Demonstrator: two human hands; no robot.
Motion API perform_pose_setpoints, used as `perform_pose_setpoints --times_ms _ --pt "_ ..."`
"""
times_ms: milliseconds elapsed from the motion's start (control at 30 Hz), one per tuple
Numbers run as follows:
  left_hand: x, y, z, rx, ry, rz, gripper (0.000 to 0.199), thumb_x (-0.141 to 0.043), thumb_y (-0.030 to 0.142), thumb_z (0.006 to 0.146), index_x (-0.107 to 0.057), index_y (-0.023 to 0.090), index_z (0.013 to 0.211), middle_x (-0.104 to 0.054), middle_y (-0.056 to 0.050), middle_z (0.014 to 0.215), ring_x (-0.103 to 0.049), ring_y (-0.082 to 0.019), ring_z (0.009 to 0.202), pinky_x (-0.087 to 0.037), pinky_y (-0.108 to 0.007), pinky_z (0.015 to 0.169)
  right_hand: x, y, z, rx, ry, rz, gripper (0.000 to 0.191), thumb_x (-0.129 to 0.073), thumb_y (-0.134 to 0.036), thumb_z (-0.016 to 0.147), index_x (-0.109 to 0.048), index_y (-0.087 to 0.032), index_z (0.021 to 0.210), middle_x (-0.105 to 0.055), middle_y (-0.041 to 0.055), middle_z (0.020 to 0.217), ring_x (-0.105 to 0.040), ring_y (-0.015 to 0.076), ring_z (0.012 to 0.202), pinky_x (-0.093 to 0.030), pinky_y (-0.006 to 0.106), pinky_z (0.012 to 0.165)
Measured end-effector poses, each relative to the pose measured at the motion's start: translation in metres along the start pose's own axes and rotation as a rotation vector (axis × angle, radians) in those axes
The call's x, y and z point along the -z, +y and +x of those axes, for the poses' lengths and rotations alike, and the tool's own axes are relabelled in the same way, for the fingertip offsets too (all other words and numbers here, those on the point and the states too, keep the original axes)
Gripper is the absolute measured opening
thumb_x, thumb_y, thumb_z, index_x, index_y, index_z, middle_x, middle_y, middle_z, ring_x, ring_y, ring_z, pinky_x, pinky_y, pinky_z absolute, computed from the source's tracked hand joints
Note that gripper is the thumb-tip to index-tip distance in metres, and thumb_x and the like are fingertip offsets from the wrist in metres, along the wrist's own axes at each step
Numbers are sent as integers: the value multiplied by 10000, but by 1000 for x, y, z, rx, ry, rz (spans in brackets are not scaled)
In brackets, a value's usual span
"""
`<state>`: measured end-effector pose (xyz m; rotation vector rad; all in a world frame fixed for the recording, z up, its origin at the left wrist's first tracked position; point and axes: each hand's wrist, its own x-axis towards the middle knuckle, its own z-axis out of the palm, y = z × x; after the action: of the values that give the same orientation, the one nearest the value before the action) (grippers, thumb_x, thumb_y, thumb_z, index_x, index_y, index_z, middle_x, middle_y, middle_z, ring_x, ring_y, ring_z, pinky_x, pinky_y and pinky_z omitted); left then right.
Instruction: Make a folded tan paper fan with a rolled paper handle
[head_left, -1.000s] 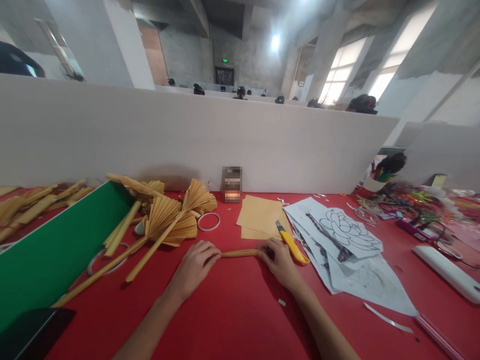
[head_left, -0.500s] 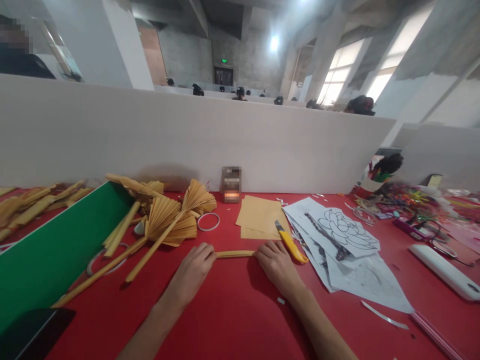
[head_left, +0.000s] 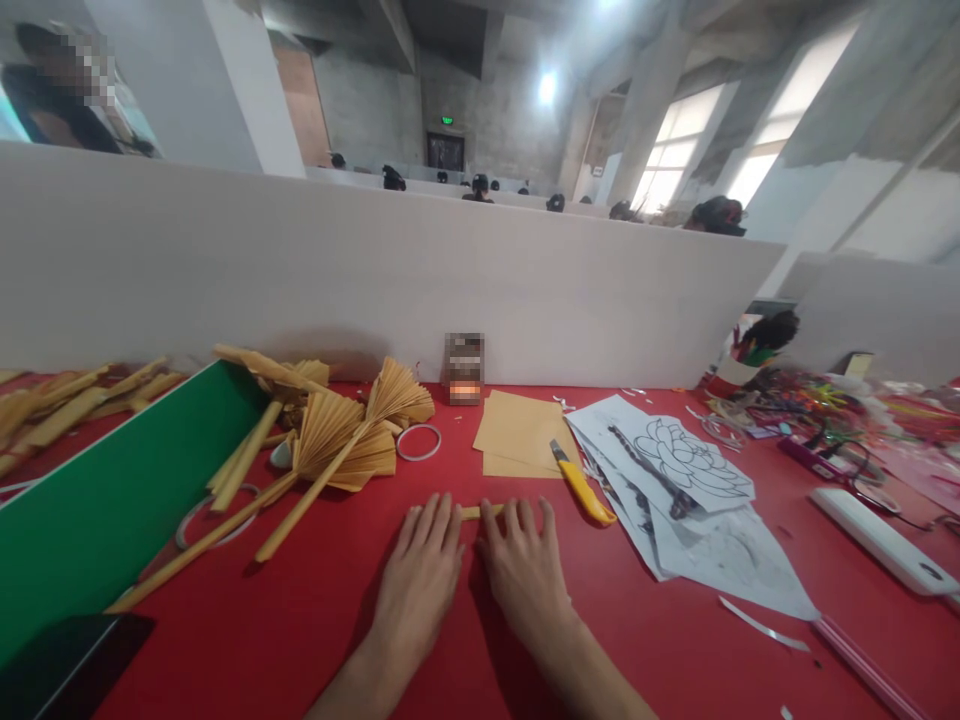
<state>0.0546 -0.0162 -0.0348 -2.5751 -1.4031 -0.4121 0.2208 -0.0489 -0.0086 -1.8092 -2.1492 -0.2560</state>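
Note:
A narrow folded strip of tan paper (head_left: pixel 471 513) lies crosswise on the red table, mostly covered by my fingers. On its left part rests my left hand (head_left: pixel 421 565), palm down with the fingers stretched out. My right hand (head_left: pixel 525 565) lies flat over the right part, its fingers slightly spread. Only a short piece of the strip shows between the two hands. Just beyond them are square sheets of tan paper (head_left: pixel 517 430), and a yellow utility knife (head_left: pixel 585 490) with its blade out lies to the right of these.
Pleated paper fans (head_left: pixel 330 440) on rolled stems lean over a green box wall (head_left: pixel 142 480) at left, near a white ring (head_left: pixel 418 442). Drawing sheets (head_left: pixel 686 470) and a white bar-shaped object (head_left: pixel 881 540) lie at right. A white partition (head_left: pixel 360 270) closes the back.
Both hands have come inward along the paper strip. From pinching its two ends they have changed to lying flat on it with fingers extended, hiding most of it.

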Motion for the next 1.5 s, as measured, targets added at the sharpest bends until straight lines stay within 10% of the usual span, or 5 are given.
perform_pose_setpoints --times_ms 300,633,1067,1500 --pt "-7 -4 -3 -73 -21 -47 571 -390 186 969 -529 91 1515 -482 -180 1597 -432 -328 1503 -442 -528 1185 3 3 0 94 -119 223 546 -471 -323 1065 -443 -156 1584 -444 152 1616 -378 304 1530 -294 537 1249" --pt "3 -25 -14 -41 76 -149 556 -440 281 999 -520 149 1533 -504 -145 1580 -521 -328 1442 -453 -550 1177 20 52 -15 -5 -55 208 503 -463 -228 1037 -515 -230 1538 -519 109 1564 -468 283 1478 -231 579 1270" --pt "-6 -24 -10 -21 41 -218 560 -433 294 1029 -461 148 1569 -465 -134 1614 -447 -314 1497 -417 -572 1203 -2 55 -20 -53 -43 415 569 -448 -343 1069 -390 -184 1613 -314 140 1683 -332 289 1552 -361 545 1242" --pt "4 -29 0 -21 80 -239 440 -401 259 1056 -605 224 1444 -640 -80 1479 -607 -290 1344 -481 -507 1115 9 56 3 -42 -9 236 335 -441 -224 1081 -708 -215 1283 -696 108 1373 -620 298 1296 -372 557 1194"
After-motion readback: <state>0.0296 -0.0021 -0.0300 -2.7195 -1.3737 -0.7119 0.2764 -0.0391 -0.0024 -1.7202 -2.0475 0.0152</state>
